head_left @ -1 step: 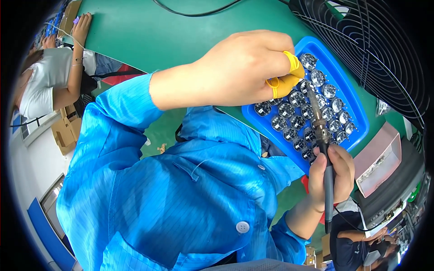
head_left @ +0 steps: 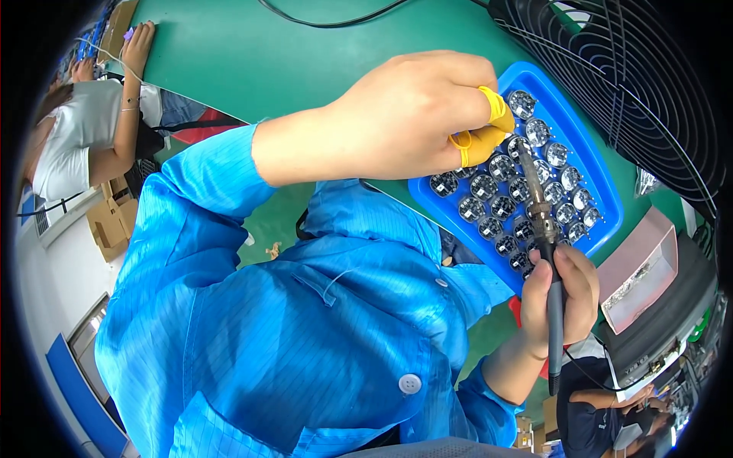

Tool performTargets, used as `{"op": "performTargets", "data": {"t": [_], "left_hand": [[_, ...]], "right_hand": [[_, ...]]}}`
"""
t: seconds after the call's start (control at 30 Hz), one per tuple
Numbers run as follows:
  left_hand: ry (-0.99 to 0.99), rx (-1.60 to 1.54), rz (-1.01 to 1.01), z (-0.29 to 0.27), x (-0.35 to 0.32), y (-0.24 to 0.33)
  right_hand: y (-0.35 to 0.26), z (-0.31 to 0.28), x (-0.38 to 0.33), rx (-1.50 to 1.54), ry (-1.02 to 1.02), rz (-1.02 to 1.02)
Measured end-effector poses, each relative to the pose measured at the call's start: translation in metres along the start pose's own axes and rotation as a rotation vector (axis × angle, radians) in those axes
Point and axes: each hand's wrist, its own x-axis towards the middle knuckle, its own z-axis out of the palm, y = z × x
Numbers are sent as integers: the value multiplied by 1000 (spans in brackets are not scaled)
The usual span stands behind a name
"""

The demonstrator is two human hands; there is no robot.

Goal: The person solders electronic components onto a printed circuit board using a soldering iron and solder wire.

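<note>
Presumably for control, the right hand (head_left: pixel 579 294) gripped the soldering iron (head_left: pixel 541 220) by its handle (head_left: pixel 555 328) over round modules (head_left: pixel 483 187) in the two-o'clock blue tray (head_left: pixel 462 227), the left hand (head_left: pixel 412 118) pinched closed, contents unclear.

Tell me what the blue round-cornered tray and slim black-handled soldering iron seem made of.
Blue tray: probably smooth plastic, judging by its even colour and soft sheen. Soldering iron: apparently metal shaft, from its worn, tarnished gleam; matte dark grip, plastic or rubber.
</note>
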Motion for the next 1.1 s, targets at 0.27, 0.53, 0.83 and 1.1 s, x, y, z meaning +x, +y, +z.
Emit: {"op": "performTargets", "data": {"t": [0.27,0.53,0.83,1.1], "left_hand": [[0,-20,-48,-4,0,3],[-13,-69,-27,2,2,1],[-53,-45,-41,5,7,1],[-57,-32,-38,6,10,2]], "right_hand": [[2,-4,-1,12,-13,-18],[3,-4,1,23,-15,4],[5,-4,5,26,-11,-6],[4,-6,8,27,-50,-31]]}}
